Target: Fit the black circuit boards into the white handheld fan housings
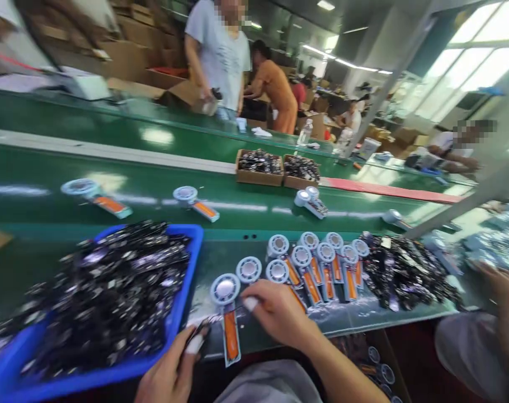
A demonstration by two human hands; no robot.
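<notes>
In front of me lies a light-blue paddle-shaped housing (231, 334), like a hand-fan shell, with a round slotted head and an orange strip in its handle. My left hand (174, 364), white tape on its thumb, pinches a small black part (199, 333) left of this handle. My right hand (279, 313) is closed just right of the housing, thumb wrapped in white; what its fingertips hold, if anything, is hidden. Beyond its fingers a similar round head (249, 270) shows, its handle hidden behind the hand. Several like housings (309, 266) stand grouped to the right.
A blue tray (191, 274) heaped with black parts (112, 296) is at left. More black parts (405, 271) are piled at right, near a co-worker's hand (502, 285). Spaced housings (196, 202) and two small boxes (259, 178) sit on the green belt (154, 193).
</notes>
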